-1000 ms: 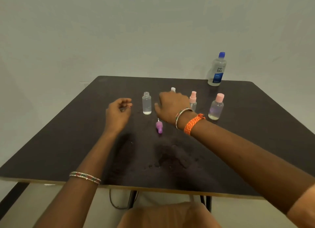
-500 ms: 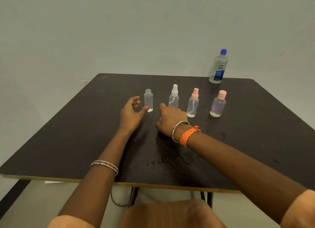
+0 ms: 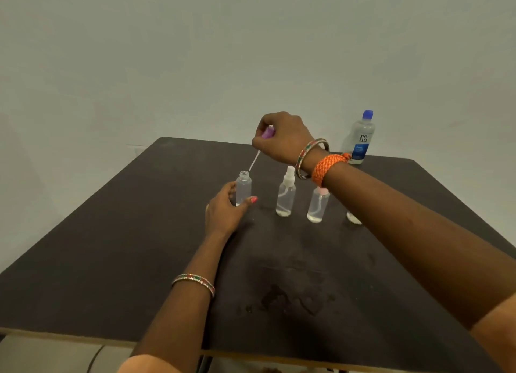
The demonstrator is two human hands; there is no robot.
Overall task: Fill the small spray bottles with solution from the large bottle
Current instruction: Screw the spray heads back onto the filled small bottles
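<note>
The left hand (image 3: 226,209) wraps its fingers (image 3: 233,187) around the open spray bottle (image 3: 243,187) on the tabletop (image 3: 111,247), a light, slippery thing. The right hand (image 3: 282,138) pinches the purple spray cap (image 3: 268,132); its thin tube (image 3: 254,162) looks bendable, best guided by the cap.

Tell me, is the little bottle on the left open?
Open. The bottle has a bare neck; the right hand holds its purple sprayer above.

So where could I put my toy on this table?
The left side of the table is bare. The near middle is wet. It's crowded around the open bottle, the spray bottles and both hands. The far right holds the big bottle.
</note>
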